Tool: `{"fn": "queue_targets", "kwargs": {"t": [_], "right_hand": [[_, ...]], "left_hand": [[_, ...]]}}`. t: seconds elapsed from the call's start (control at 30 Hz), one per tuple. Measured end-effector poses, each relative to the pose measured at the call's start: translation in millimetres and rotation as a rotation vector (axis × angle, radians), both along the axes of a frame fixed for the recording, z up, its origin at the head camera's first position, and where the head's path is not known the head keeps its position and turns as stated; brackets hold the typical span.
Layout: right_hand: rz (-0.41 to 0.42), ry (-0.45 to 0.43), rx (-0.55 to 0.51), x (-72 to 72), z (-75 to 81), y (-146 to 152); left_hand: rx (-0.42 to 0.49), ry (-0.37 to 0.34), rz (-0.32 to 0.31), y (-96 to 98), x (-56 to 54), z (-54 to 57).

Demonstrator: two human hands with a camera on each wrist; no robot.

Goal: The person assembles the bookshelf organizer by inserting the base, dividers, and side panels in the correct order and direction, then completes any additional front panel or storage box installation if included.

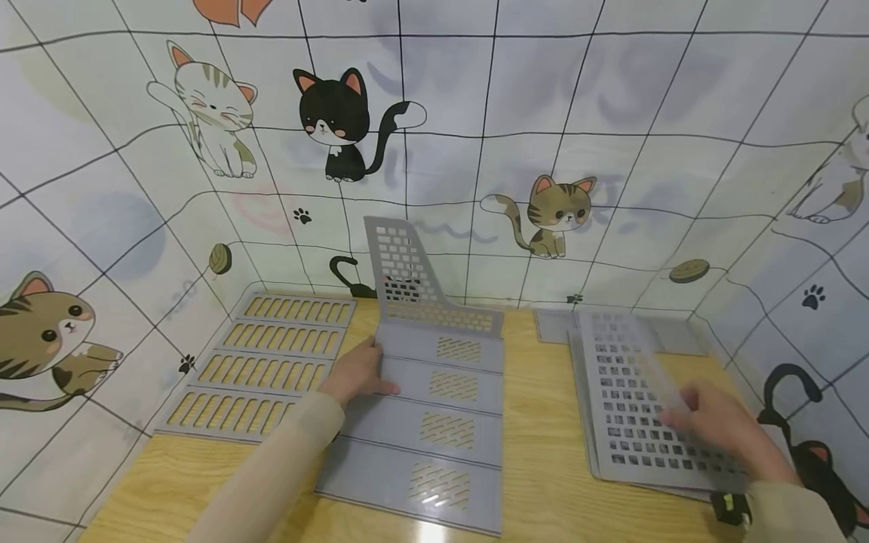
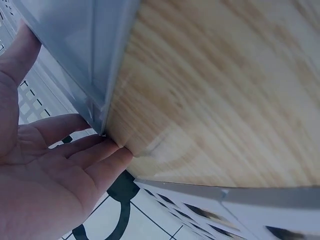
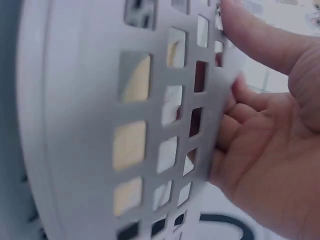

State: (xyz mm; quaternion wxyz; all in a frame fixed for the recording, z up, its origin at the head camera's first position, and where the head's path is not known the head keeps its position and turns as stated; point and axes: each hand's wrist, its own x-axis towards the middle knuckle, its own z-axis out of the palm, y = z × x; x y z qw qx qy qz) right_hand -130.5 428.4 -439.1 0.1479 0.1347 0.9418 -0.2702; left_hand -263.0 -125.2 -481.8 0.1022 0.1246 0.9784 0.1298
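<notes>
Wood-grain tabletop [image 1: 543, 452] is carrying gray stuff: slotted panels [image 1: 271, 357] are lying at left, panels with diagonal cutouts [image 1: 387, 421] are lying mid-table, stacked perforated sheets [image 1: 645, 425] are sitting at right, flat pieces [image 1: 679, 341] are lying behind those.

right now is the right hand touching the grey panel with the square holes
Touching: in the right wrist view, the right hand grips the panel, thumb at its edge and fingers showing through the holes.

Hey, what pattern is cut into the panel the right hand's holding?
Rows of squarish holes in the grey panel; best in the head view.
</notes>
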Motion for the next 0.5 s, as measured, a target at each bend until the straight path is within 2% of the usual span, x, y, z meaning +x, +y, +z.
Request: {"fn": "queue_targets", "kwargs": {"t": [0.13, 0.23, 0.3, 0.4, 0.5], "right_hand": [[0.02, 0.202, 0.01, -1.2, 14.3, -24], [0.036, 0.37, 0.033, -4.6, 16.3, -47], [0.032, 0.449, 0.031, -9.2, 16.0, -62], [0.02, 0.534, 0.02, -16.8, 15.1, -83], [-0.001, 0.573, -0.01, -23.1, 14.3, -101]], "left_hand": [[0.0, 0.007, -0.008, -1.1, 1.2, -0.2], [0.02, 0.014, -0.025, -3.9, 1.4, -1.5], [0.042, 0.021, -0.031, -7.0, 2.2, -2.2], [0.088, 0.009, -0.033, -12.8, 5.5, -0.3], [0.133, -0.038, -0.026, -18.1, 10.7, 2.8]]}}
